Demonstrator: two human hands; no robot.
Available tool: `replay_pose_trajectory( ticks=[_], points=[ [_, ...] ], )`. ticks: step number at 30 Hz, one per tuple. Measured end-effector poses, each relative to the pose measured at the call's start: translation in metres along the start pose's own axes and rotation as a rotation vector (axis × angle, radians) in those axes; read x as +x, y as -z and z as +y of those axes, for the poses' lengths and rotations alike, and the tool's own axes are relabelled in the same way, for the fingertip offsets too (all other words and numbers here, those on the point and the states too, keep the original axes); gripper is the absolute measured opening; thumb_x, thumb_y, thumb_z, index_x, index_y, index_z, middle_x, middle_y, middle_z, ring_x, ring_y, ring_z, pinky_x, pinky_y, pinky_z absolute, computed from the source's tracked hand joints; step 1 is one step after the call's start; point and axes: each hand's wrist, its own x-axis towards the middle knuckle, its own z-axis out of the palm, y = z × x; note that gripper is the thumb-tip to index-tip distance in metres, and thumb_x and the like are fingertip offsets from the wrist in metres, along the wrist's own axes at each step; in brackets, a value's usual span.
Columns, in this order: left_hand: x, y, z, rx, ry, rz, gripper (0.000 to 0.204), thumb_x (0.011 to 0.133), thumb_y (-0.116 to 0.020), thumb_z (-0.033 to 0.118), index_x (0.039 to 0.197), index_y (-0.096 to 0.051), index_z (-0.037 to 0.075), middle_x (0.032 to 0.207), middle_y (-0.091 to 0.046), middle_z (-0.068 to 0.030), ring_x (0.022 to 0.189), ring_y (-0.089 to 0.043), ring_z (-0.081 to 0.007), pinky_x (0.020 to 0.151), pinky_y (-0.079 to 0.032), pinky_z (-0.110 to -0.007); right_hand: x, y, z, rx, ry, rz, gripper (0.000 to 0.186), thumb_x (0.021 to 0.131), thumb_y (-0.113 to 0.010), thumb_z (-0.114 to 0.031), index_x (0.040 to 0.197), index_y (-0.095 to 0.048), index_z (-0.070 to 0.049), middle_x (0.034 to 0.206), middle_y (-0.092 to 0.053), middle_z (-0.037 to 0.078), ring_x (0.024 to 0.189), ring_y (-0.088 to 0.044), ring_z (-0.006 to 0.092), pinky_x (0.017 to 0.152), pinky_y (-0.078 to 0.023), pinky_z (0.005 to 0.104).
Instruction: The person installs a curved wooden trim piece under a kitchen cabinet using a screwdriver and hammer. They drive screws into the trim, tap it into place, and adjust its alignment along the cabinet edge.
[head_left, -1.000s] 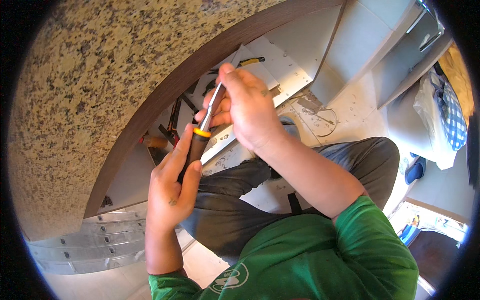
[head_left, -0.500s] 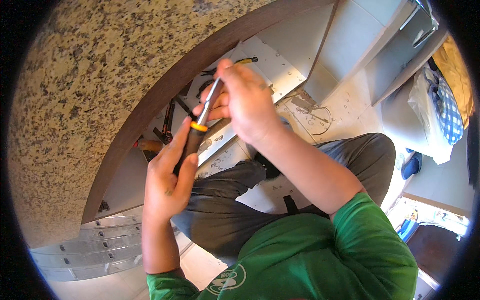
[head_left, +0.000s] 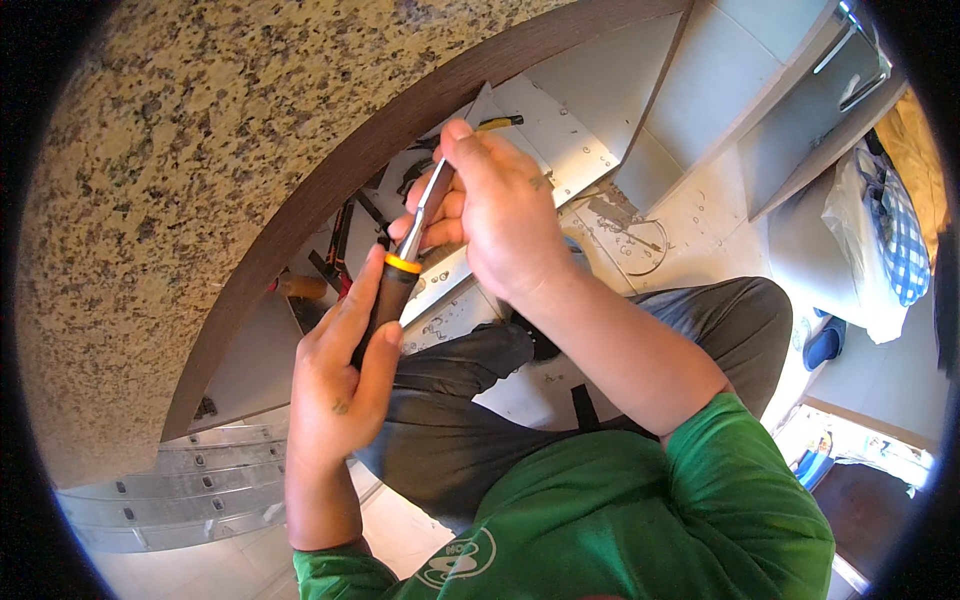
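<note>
Hands rose; open toolbox holds pliers.

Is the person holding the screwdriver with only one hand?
No, the left hand grips the dark handle of the screwdriver while the right hand pinches its metal shaft.

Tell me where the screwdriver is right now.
Head view, centre-left: the screwdriver sits between both hands, left hand gripping its dark handle, right hand pinching the metal shaft, beside the granite countertop.

Screwdriver now more upright, nearer countertop.
</note>
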Motion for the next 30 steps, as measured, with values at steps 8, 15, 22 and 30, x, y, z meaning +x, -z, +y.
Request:
replay_pose_trajectory(
  ticks=[8, 15, 22, 30],
  points=[
    [0.001, 0.007, 0.003, 0.036, -0.043, 0.004, 0.052, 0.091, -0.058, 0.004, 0.142, -0.049, -0.003, 0.096, -0.068, -0.0205, 0.082, -0.066, -0.0219, 0.079, -0.051, -0.031, -0.001, -0.005, 0.002, 0.044, 0.013, 0.001, 0.036, 0.101, -0.054, -0.04, 0.102, -0.047, -0.004, 0.078, -0.063, 0.015, 0.065, -0.07, 0.0322, 0.056, -0.061, 0.0409],
    [0.008, -0.002, 0.0, -0.005, -0.135, 0.04, 0.051, 0.091, -0.058, 0.002, 0.14, -0.05, -0.004, 0.098, -0.068, -0.0226, 0.087, -0.067, -0.0242, 0.085, -0.05, -0.033, 0.002, 0.001, 0.0, -0.023, 0.038, 0.014, 0.037, 0.102, -0.051, -0.041, 0.105, -0.046, -0.004, 0.078, -0.063, 0.016, 0.066, -0.07, 0.0337, 0.055, -0.061, 0.0403],
    [0.009, -0.002, 0.0, -0.047, -0.08, -0.003, 0.051, 0.09, -0.059, 0.002, 0.14, -0.051, -0.004, 0.093, -0.067, -0.0214, 0.083, -0.066, -0.0232, 0.082, -0.05, -0.033, 0.005, 0.003, -0.003, -0.059, 0.07, 0.055, 0.043, 0.101, -0.052, -0.045, 0.104, -0.046, -0.002, 0.078, -0.062, 0.017, 0.065, -0.07, 0.033, 0.053, -0.06, 0.0393],
    [0.019, -0.01, 0.004, -0.081, -0.105, 0.0, 0.05, 0.09, -0.059, 0.003, 0.14, -0.051, -0.003, 0.087, -0.066, -0.0205, 0.077, -0.064, -0.0218, 0.075, -0.05, -0.031, 0.006, 0.004, -0.009, -0.035, 0.068, 0.08, 0.036, 0.103, -0.05, -0.038, 0.103, -0.047, -0.003, 0.077, -0.062, 0.014, 0.064, -0.07, 0.0315, 0.052, -0.059, 0.0384]
  ],
)
